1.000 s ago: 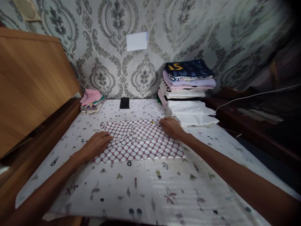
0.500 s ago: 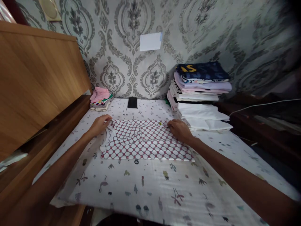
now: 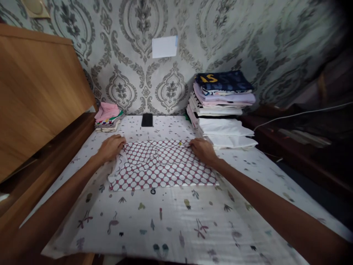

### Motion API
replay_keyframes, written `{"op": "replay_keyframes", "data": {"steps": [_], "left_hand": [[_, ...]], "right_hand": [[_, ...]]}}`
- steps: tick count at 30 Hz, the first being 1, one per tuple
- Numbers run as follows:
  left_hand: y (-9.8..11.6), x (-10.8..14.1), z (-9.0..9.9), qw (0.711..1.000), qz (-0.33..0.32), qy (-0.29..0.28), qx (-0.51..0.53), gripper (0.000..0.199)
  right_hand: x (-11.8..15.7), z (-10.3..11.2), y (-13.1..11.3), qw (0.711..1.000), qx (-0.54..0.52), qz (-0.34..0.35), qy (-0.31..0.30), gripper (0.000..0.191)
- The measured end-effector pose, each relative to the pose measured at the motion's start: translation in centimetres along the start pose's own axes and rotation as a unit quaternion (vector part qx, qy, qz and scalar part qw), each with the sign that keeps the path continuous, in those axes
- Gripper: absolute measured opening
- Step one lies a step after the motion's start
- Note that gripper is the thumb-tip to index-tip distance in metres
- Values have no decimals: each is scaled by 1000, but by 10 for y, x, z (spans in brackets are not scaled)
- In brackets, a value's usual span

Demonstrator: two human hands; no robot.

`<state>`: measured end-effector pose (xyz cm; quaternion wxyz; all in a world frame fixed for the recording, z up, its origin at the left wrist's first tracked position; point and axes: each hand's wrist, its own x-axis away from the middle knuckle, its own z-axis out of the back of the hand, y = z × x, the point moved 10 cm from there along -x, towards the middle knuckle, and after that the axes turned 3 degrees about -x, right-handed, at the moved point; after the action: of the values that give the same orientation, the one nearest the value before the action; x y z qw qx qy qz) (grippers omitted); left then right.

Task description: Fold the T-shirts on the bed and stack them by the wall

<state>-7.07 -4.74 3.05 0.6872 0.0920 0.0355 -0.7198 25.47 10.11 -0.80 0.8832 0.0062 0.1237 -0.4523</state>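
A folded garment (image 3: 165, 165), white with a red and dark lattice print, lies flat on a printed white cloth (image 3: 171, 217). At its far left corner, my left hand (image 3: 111, 147) has its fingers closed on the fabric edge. My right hand (image 3: 203, 150) pinches the far edge toward the right, just beside a small yellow spot on the print. The garment's long near edge lies straight across the cloth. Fingertips of both hands are partly hidden by the hands themselves.
A tall stack of folded clothes (image 3: 223, 106) stands at the back right, and a small stack (image 3: 108, 117) at the back left. Between them lies a dark flat rectangle (image 3: 147, 120). A wooden cabinet (image 3: 38, 92) borders the left; a white cable (image 3: 298, 115) hangs at right.
The view has turned slightly to the right, so everything sits further left in the picture. Both hands stay at the garment's far edge, which looks slightly more rumpled.
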Motion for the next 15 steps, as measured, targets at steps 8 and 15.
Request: {"op": "replay_keyframes", "data": {"steps": [8, 15], "left_hand": [[95, 20, -27, 989, -93, -113, -23, 12], [96, 20, -1, 990, -38, -74, -111, 24]], "right_hand": [[1, -1, 4, 1000, -8, -29, -8, 28], [2, 1, 4, 999, -18, -32, 9, 30]]}}
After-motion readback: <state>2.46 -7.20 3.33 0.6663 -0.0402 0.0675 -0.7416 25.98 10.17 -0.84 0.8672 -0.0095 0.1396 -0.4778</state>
